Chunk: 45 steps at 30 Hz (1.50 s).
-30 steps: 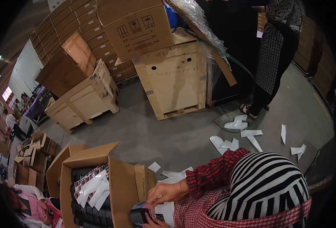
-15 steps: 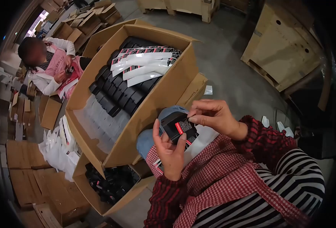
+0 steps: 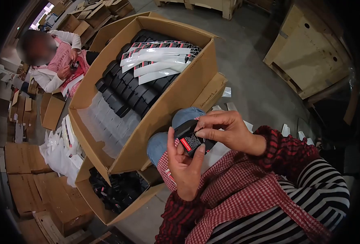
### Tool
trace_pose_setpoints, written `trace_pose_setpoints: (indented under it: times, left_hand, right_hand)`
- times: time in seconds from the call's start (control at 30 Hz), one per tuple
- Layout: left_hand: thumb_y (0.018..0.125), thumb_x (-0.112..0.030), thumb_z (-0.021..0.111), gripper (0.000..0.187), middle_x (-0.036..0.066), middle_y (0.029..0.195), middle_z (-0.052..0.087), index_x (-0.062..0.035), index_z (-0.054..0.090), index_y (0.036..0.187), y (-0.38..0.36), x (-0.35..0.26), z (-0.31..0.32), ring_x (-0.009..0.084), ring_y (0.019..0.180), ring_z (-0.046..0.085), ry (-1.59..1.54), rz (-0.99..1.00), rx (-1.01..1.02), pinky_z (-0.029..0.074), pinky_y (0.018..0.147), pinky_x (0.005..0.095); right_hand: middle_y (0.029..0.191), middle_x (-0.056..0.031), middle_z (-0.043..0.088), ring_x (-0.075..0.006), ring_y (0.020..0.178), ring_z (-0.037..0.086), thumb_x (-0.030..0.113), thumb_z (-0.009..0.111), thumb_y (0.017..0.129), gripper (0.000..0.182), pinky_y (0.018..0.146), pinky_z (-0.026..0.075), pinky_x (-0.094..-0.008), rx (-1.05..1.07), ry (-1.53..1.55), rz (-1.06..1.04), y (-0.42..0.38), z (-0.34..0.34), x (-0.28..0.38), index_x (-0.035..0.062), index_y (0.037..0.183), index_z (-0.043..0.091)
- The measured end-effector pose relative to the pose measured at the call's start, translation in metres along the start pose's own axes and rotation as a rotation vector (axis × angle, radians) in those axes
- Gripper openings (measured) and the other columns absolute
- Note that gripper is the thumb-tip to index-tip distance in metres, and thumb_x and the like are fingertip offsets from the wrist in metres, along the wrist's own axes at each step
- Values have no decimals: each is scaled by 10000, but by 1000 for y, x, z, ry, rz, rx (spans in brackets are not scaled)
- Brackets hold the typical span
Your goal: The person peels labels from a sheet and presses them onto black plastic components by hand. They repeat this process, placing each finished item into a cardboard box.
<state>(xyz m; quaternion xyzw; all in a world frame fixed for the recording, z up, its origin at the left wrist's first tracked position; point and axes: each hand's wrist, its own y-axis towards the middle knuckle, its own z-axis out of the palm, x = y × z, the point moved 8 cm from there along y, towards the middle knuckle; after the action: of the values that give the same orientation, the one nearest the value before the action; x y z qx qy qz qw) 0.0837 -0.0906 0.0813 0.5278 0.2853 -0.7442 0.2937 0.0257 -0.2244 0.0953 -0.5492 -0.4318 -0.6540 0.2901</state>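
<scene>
Over my lap, my left hand (image 3: 184,171) holds a black plastic part (image 3: 184,129) between thumb and fingers. A black and red label (image 3: 191,142) with fine white print shows on the part. My right hand (image 3: 228,134) pinches at the part's upper right edge with thumb and forefinger; whether a label corner is in that pinch is hidden. Below both hands, a white label strip (image 3: 215,157) lies on my checked apron. In front of me stands a large cardboard box (image 3: 163,110) with rows of black plastic parts (image 3: 121,91) and a fan of label strips (image 3: 161,63) on top.
A lower carton (image 3: 137,209) contains jumbled black pieces (image 3: 114,191). White plastic bags (image 3: 60,152) lie beside brown cartons (image 3: 33,175). At the left, a co-worker (image 3: 66,61) handles a small dark item. A wooden crate (image 3: 310,53) stands at the right; paper scraps (image 3: 285,130) litter the floor.
The black part has turned in my left hand, so its label faces more upward and sits lower. My right hand has shifted slightly left and down along its edge. The view has moved a little.
</scene>
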Motion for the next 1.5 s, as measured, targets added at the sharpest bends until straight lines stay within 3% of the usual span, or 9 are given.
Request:
trace_pose_setpoints:
  times: [0.1, 0.53, 0.6, 0.73, 0.8, 1.13, 1.33, 1.4, 1.5]
  left_hand:
    - [879, 65, 618, 800, 168, 1237, 588, 12, 108, 1493, -1, 0, 0, 185, 1089, 595, -6, 0, 5, 511, 903, 314]
    - [877, 64, 624, 792, 155, 1232, 586, 18, 125, 1491, -1, 0, -1, 181, 1112, 580, -33, -2, -11, 491, 930, 308]
    - [871, 50, 637, 796, 155, 1236, 591, 22, 135, 1488, -1, 1, -1, 179, 1111, 584, -37, -4, -17, 481, 939, 301]
    - [864, 38, 648, 796, 158, 1235, 596, 26, 149, 1484, 0, 0, 0, 179, 1109, 587, -26, -10, -28, 470, 948, 293]
    - [863, 39, 648, 795, 159, 1235, 596, 26, 151, 1483, 0, 0, 0, 180, 1110, 586, -27, -6, -29, 471, 947, 292]
    - [871, 69, 629, 794, 167, 1250, 581, 16, 132, 1488, 2, 2, 0, 191, 1126, 579, -14, -30, -22, 475, 955, 309]
    - [874, 67, 626, 793, 166, 1252, 580, 13, 128, 1489, 1, 3, 0, 191, 1127, 578, -20, -38, -16, 474, 956, 310]
    - [874, 65, 627, 795, 166, 1254, 579, 13, 126, 1489, 1, 3, 0, 190, 1128, 577, -29, -38, -15, 473, 958, 310]
    - [875, 61, 629, 798, 166, 1259, 576, 14, 122, 1489, 2, 4, -1, 189, 1131, 575, -28, -40, -8, 469, 963, 309]
  right_hand:
    - [887, -46, 667, -98, 811, 595, 44, 724, 838, 149, 690, 478, -245, -21, 45, 84, 0, 1, -3, 1, 980, 710]
    - [895, -49, 678, -95, 830, 602, 47, 719, 845, 158, 714, 485, -242, -48, 19, 99, 0, 3, -4, 0, 996, 710]
    - [812, 9, 613, -47, 768, 532, 91, 715, 863, 113, 657, 432, -217, -65, 139, 197, -2, 4, -10, 4, 933, 695]
    - [798, 18, 599, -24, 754, 514, 96, 711, 870, 109, 636, 420, -204, -62, 184, 188, -3, 4, -14, 7, 931, 697]
    - [916, -42, 698, -84, 837, 612, 53, 718, 850, 197, 761, 500, -238, -27, 107, 200, -3, 4, -16, 9, 1042, 706]
    - [909, -36, 696, -84, 847, 614, 62, 720, 850, 178, 773, 492, -254, -47, 161, 283, -4, 2, -20, 11, 1020, 713]
    - [916, -56, 692, -137, 960, 628, 75, 728, 844, 155, 842, 489, -285, -44, 83, 252, -4, 2, -22, 18, 989, 723]
    - [821, 17, 583, -28, 770, 505, 97, 703, 876, 103, 648, 417, -207, -55, 89, 159, -2, 3, -17, -1, 904, 688]
    - [823, 14, 582, -34, 781, 508, 90, 698, 879, 97, 659, 421, -213, -52, 141, 170, -2, 4, -17, -2, 906, 687]
